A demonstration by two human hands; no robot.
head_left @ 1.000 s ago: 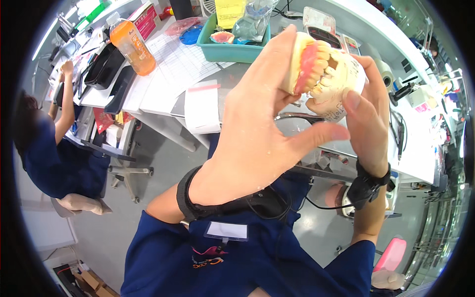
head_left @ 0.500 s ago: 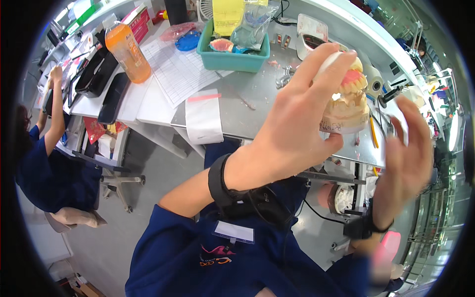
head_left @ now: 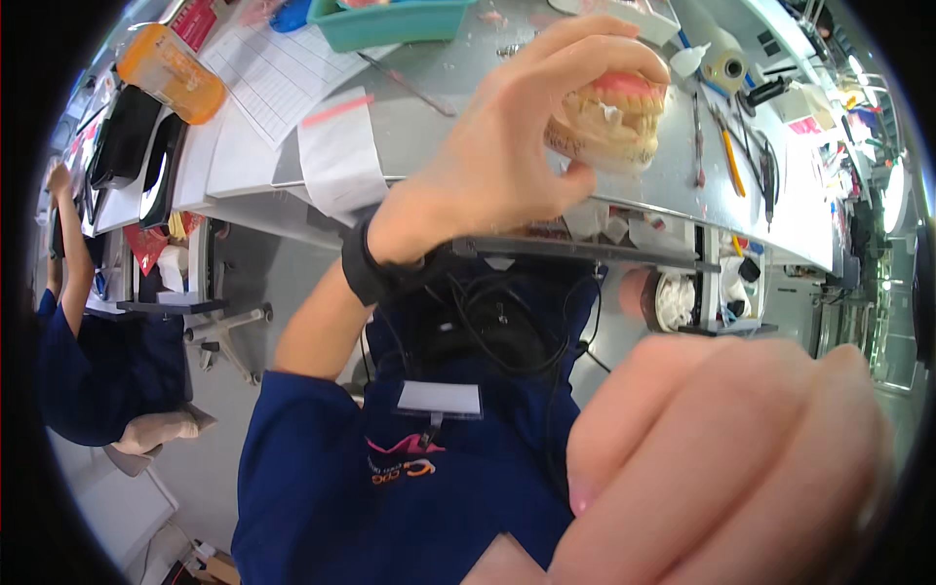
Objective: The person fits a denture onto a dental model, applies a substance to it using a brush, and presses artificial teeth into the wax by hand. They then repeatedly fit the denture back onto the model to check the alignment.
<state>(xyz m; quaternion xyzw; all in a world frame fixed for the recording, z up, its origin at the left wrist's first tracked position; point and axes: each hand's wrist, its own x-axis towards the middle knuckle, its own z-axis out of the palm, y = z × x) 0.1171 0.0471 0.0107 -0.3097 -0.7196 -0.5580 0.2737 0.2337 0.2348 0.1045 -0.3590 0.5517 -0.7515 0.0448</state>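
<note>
A dental model (head_left: 612, 141), two plaster jaws with beige teeth and pink gum on the upper one, is held up over the bench edge. My left hand (head_left: 487, 146) is shut on it, fingers over the top and thumb beneath. Handwriting marks the lower base. My right hand (head_left: 726, 458) looms large at the lower right, close to the camera and away from the bench. Its fingers are curled together; whatever they may hold is hidden.
On the metal bench (head_left: 414, 146) lie a long thin tool (head_left: 405, 83), a yellow-handled tool (head_left: 729, 156), a paper slip (head_left: 339, 151) and a teal basket (head_left: 390, 29). An orange drink bottle (head_left: 171, 73) stands left. A co-worker's arm (head_left: 73, 244) shows far left.
My right hand has come from beside the dental model toward the camera, and its fingers have curled. The view has shifted; my left hand still grips the model, now turned somewhat.
</note>
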